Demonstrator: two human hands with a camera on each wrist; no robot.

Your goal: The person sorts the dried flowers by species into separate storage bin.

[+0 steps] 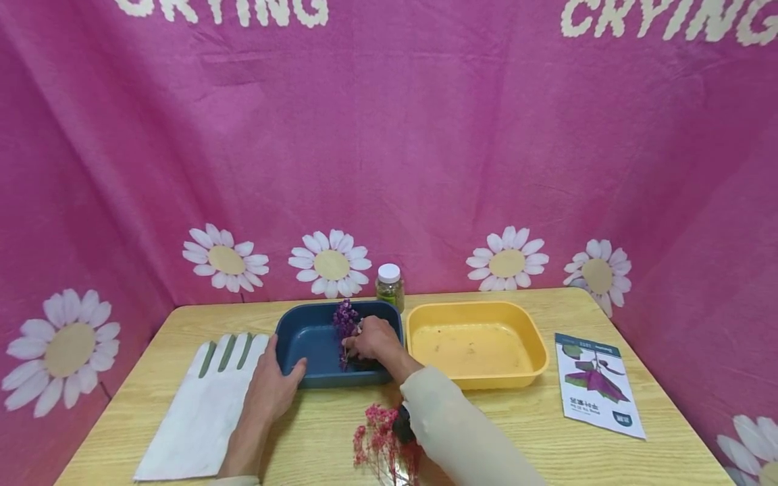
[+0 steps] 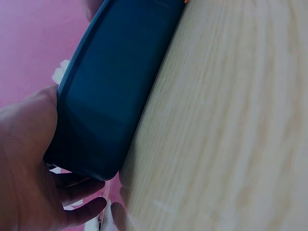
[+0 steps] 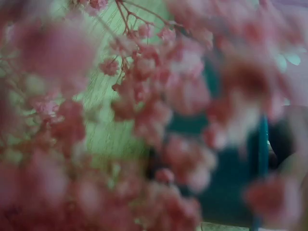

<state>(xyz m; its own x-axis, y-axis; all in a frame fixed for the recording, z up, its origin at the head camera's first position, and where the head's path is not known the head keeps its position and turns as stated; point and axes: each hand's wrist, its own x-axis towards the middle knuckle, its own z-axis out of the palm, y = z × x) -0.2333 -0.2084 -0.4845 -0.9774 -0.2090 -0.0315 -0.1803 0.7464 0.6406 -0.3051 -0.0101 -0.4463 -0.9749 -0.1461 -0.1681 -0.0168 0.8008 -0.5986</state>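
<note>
A dark blue tray sits on the table left of the middle. My left hand grips its near left corner, the thumb over the near rim; in the left wrist view the fingers bend round the tray's end wall. Inside the tray's right half, my right hand reaches down and pinches a bunch of purple dried flowers, whose heads stand up left of the fingers. The palm hides the lower part of the bunch. Blurred pink dried flowers cover most of the right wrist view.
A yellow tray stands beside the blue one. Behind them is a white-capped jar. Pink dried flowers rise under my right forearm. A white-and-green glove lies left, a printed seed packet right.
</note>
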